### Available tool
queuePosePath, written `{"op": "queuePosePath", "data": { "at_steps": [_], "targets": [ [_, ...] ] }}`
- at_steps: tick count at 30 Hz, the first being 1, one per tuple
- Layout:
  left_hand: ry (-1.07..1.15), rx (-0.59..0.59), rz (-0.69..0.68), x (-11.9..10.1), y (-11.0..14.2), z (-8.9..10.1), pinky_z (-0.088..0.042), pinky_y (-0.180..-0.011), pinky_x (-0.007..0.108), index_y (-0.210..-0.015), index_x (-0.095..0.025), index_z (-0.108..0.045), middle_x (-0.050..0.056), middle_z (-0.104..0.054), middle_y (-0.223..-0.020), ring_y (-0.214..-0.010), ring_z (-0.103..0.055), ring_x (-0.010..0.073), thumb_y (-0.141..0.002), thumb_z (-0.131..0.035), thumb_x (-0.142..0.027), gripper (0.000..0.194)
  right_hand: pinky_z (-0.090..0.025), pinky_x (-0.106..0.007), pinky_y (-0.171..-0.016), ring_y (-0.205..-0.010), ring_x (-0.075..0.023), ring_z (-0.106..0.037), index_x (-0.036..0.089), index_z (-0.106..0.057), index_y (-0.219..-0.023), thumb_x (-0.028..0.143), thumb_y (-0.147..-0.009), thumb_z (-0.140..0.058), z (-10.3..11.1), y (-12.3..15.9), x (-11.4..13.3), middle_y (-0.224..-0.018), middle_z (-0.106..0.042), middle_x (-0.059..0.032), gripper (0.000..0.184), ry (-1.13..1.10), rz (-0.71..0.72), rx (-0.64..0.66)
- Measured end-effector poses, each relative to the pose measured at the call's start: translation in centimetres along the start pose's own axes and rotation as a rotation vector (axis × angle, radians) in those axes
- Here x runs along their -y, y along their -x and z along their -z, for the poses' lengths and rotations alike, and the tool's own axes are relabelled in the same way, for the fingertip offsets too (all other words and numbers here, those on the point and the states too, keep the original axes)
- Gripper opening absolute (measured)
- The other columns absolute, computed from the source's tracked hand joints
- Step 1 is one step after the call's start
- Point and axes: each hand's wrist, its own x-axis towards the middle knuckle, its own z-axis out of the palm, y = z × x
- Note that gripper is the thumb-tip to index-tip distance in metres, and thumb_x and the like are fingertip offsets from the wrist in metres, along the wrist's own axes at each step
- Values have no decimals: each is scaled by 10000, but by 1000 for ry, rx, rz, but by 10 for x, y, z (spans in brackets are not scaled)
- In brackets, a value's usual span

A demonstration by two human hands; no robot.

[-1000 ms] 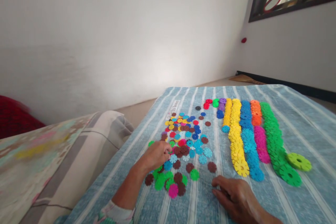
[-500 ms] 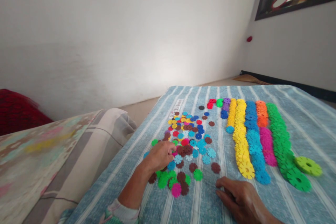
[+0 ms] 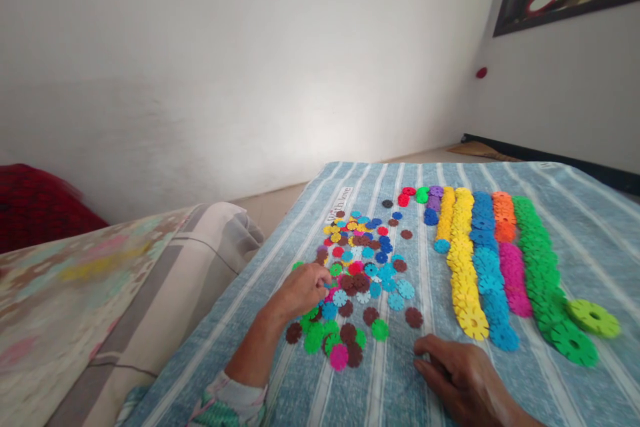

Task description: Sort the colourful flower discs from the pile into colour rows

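My left hand (image 3: 301,290) is over the left edge of a spread of loose, notched plastic discs. Its fingers are curled together; whatever they may hold is hidden. Brown discs (image 3: 358,281), light blue discs (image 3: 405,289), and green discs (image 3: 314,339) lie around it, with a pink disc (image 3: 339,357) nearer me. Resting on the cloth to the right is my right hand (image 3: 463,377), loosely bent, thumb and forefinger slightly apart with nothing visible between them. Beyond it run overlapping rows of yellow discs (image 3: 463,257), blue discs (image 3: 483,213) and green discs (image 3: 540,260).
A blue-and-white striped cloth (image 3: 395,387) lies beneath everything. At the far right, a lime green disc (image 3: 583,315) sits beside the green row. Shorter rows include orange discs (image 3: 504,217) and magenta discs (image 3: 514,280). Patterned bedding (image 3: 65,320) is on the left, before a white wall (image 3: 200,67).
My left hand has shifted slightly left and away from me across the loose discs. The right hand stays in place. The view has turned a little to the left.
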Motion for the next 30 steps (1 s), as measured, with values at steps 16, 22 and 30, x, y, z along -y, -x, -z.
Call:
{"op": "queuePosePath", "data": {
  "at_steps": [16,22,30],
  "targets": [
    [-96,12,24,-18,1,-7,-355,-629,221,-731,-177,-668,-1,-597,-770,-708,-547,141,-674,-682,-277,115,-379,-242,-515,-508,-147,-556,213,-600,-858,376,-961,-384,2,0,2,-592,-607,16,289,6,3,-12],
    [-13,6,-2,-14,-3,-17,-319,-581,218,-685,-171,-636,-19,-577,-730,-672,-519,127,-646,-686,-259,108,-388,-244,-531,-519,-148,-566,217,-596,-862,388,-962,-370,3,0,3,-610,-619,10,301,-10,-12,7],
    [385,-18,11,-4,-3,-2,-309,-516,201,-592,-153,-536,-52,-467,-569,-556,-416,86,-643,-647,-319,205,-359,-246,-523,-510,-146,-557,216,-590,-857,358,-958,-395,-1,2,0,-594,-597,22,262,-3,8,-20]
  ]
}}
